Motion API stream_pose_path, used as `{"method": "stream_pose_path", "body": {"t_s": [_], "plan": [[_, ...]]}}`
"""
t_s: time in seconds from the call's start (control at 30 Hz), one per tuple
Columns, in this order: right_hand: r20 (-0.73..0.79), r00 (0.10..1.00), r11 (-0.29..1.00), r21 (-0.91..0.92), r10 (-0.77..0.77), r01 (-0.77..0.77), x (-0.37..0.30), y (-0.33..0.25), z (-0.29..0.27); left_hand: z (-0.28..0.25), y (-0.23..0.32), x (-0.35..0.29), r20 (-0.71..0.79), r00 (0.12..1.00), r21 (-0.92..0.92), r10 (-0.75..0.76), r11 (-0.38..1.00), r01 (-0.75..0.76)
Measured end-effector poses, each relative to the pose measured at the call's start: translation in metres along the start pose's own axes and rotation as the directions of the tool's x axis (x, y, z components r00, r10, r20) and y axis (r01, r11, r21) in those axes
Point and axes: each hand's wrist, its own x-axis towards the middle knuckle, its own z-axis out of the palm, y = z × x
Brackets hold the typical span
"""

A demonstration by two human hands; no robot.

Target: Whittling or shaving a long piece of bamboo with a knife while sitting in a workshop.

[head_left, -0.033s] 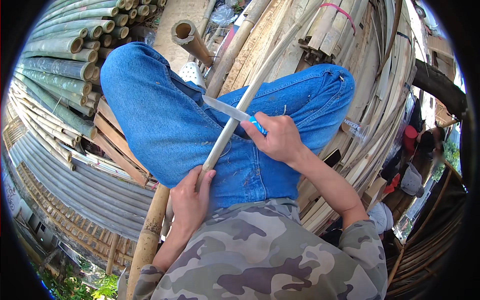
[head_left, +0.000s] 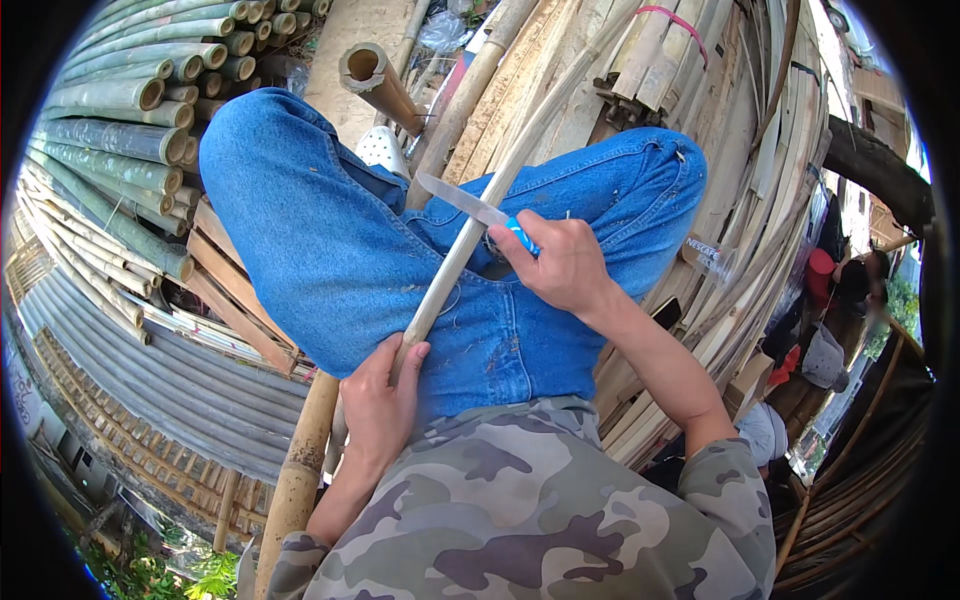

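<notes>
A long pale bamboo strip (head_left: 451, 275) slants across my lap, its far end reaching up past my knees. Close to my body, my left hand (head_left: 383, 388) is closed round the strip's near end. My right hand (head_left: 560, 262) grips a knife (head_left: 462, 200) by its blue handle, farther up the strip. The knife's blade crosses the strip and points to the upper left. It appears to rest against the strip, though how deep its edge sits cannot be made out.
Green bamboo poles (head_left: 120, 145) are stacked at the far left. Split bamboo strips (head_left: 735, 130) lie on the right, some tied with a pink band (head_left: 680, 25). An upright bamboo stump (head_left: 378, 85) stands ahead, near a white shoe (head_left: 381, 150). A thick bamboo pole (head_left: 300, 465) runs beside my left arm.
My right hand and the knife have shifted slightly up and to the right along the strip. My left hand stays where it was.
</notes>
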Motion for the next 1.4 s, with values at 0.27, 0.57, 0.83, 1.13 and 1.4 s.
{"method": "stream_pose_path", "body": {"t_s": [0.27,0.57,0.83,1.13,1.4], "plan": [[-0.258,0.91,0.946,0.106,0.324,-0.307,0.079,0.068,-0.022,-0.006,0.001,-0.005,0.067,0.992,0.044,-0.105,0.994,0.102],[-0.42,0.788,0.886,0.323,0.45,-0.333,0.058,0.05,0.0,-0.036,0.079,0.08,0.232,0.94,0.459,0.251,0.823,-0.334],[-0.614,0.677,0.909,0.343,0.406,-0.235,0.07,0.061,0.02,0.038,0.094,0.156,0.352,0.863,0.19,0.361,0.876,-0.444],[-0.351,0.776,0.825,0.434,0.524,-0.361,0.073,0.078,0.005,0.063,0.071,0.172,0.304,0.906,0.036,0.295,0.947,-0.321],[-0.349,0.799,0.825,0.482,0.49,-0.296,0.067,0.074,-0.01,0.053,0.071,0.172,0.341,0.922,-0.168,0.185,0.977,-0.134]]}}
